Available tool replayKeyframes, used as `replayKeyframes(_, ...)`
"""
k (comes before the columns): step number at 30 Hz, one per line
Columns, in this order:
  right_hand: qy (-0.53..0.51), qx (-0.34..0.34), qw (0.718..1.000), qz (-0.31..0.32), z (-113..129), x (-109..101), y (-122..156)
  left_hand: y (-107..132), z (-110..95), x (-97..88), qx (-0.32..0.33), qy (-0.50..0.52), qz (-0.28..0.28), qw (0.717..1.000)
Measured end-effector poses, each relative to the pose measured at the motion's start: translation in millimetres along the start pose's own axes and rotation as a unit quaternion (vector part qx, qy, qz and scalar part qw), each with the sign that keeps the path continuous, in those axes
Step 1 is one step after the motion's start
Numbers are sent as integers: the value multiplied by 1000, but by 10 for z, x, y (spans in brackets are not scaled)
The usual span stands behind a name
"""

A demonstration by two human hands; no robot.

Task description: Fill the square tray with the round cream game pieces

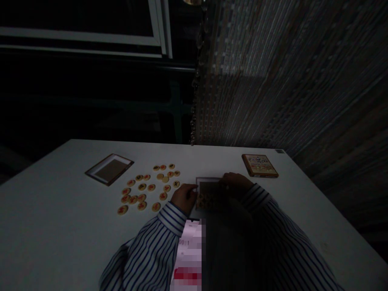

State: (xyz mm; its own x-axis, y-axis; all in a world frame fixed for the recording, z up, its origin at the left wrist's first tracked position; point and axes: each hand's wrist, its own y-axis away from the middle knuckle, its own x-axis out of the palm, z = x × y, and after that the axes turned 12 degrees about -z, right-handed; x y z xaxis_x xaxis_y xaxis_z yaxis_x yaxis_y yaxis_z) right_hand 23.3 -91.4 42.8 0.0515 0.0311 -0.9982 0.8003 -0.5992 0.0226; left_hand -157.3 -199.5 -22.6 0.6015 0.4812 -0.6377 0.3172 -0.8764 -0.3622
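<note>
In front of me lies a shallow tray-like box, with several round xiangqi pieces in its near part. My left hand is closed on the box's left side, thumb and fingers at the rim. At the far right corner of the same box is my right hand, its fingers curled together over the edge; shadow hides what they hold, if anything. To the left of the box, several loose wooden xiangqi pieces with red or black characters are scattered on the white table. Two of them show blank faces.
A second shallow box part lies at the far left. On the right sits a flat xiangqi box with a printed cover. A lit screen, partly pixelated, shows between my forearms. Beyond the table's far edge hangs a string curtain.
</note>
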Motion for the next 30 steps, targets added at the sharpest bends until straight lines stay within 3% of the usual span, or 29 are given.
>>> replayKeyframes(30,26,8,999,17,-14,36,21,3,-6,-6,0,-10,12,1000)
